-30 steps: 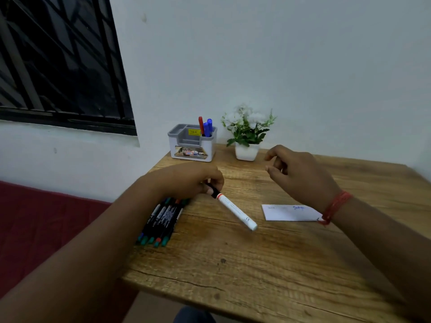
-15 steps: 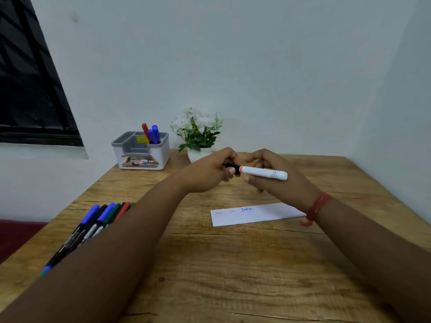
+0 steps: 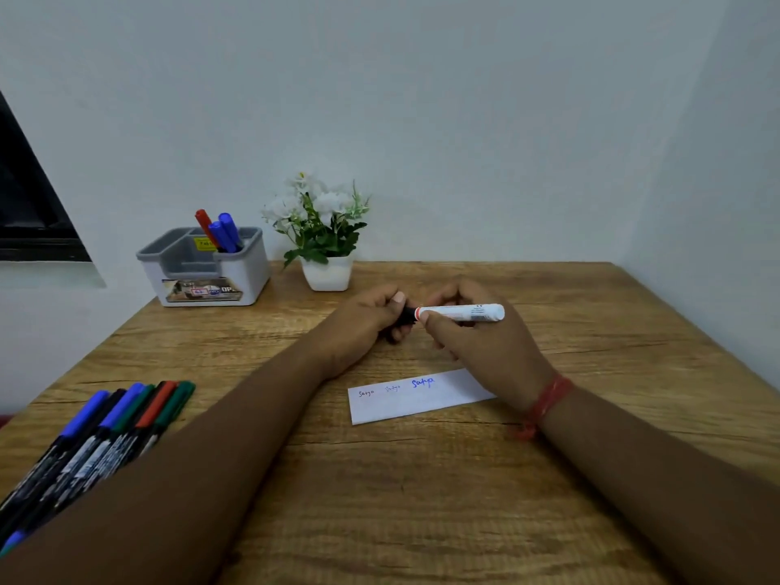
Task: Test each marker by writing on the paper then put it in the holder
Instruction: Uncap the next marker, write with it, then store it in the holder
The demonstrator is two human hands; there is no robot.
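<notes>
Both hands hold one white marker level above the table's middle. My right hand grips its white barrel. My left hand is closed on its black cap end. A white paper strip with three small written words lies just in front of the hands. The grey and white holder stands at the back left with a red and two blue markers in its right compartment. Several capped markers lie in a row at the table's left edge, partly hidden by my left forearm.
A white pot of white flowers stands to the right of the holder, behind my hands. Walls close the table off at the back and on the right. A dark window is at far left.
One second ago only my left hand held the marker by its cap beside the marker row. It has since been carried to the table's middle, where my right hand took the barrel.
</notes>
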